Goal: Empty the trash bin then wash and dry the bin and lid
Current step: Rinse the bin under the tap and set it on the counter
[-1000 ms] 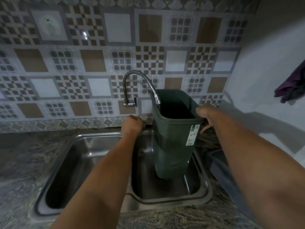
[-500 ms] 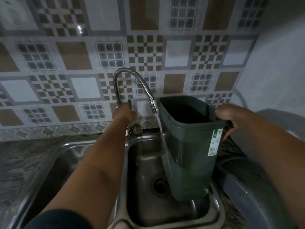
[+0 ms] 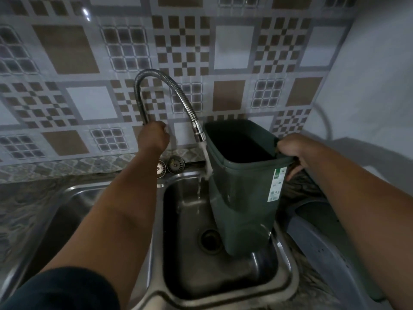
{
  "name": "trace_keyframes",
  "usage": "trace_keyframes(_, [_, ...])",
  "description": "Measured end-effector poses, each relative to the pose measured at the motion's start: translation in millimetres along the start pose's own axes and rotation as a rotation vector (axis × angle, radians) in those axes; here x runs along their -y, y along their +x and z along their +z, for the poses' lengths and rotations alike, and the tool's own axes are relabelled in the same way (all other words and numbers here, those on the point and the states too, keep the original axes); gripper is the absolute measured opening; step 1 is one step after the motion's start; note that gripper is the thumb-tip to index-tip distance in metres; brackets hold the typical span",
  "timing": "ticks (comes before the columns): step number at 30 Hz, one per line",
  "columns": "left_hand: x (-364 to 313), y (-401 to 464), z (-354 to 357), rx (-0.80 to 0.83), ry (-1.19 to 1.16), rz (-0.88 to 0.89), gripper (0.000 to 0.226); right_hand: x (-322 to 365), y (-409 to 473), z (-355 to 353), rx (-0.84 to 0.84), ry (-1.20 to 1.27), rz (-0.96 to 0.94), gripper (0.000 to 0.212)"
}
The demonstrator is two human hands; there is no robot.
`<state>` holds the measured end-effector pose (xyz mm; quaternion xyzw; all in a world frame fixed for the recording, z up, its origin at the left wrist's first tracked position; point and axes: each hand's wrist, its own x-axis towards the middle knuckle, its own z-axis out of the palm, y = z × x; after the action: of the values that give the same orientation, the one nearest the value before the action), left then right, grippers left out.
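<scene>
Stainless sink (image 3: 288, 280) set in a marbled counter below patterned wall tiles. Green bin (image 3: 243, 193) stands upright in the right basin at its right edge, empty and likely light, walls stiff but wet and probably slippery. Right hand (image 3: 292, 151) grips its rim, the soundest hold. Farther back, left hand (image 3: 154, 136) is closed at the tap (image 3: 169, 95) base; water runs down the bin's outside.

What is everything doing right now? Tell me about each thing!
Faucet: on, water running down beside the bin, not into it.
Green bin: upright in the right sink basin, lid off.
Right sink basin: drain open.
Left hand: curled at the faucet's base.
Right hand: gripping the bin's rim.
Two strainers: out on the ledge.
</scene>
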<state>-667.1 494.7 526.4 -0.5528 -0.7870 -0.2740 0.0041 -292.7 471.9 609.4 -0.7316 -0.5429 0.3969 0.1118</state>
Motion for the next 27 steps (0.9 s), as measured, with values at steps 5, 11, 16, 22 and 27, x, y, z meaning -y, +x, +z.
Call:
trace_keyframes(5, [15, -21, 8, 0.043, 0.060, 0.104, 0.042, 2, -4, 4, -0.016, -0.016, 0.007, 0.027])
trace_keyframes(11, [17, -23, -4, 0.155, 0.158, 0.086, 0.027, 2, -9, 14, -0.013, -0.002, -0.004, 0.029])
trace_keyframes(16, [16, -20, 8, 0.213, -0.202, -0.086, 0.039, -4, -3, 17, -0.008, 0.049, -0.006, 0.027])
trace_keyframes(22, [3, 11, -4, 0.154, -0.331, -0.077, 0.018, -3, 6, 15, -0.005, 0.074, -0.012, 0.026])
trace_keyframes(27, [-13, 34, -8, 0.312, -0.378, -0.086, 0.071, -2, 11, 15, -0.008, 0.076, -0.021, 0.024])
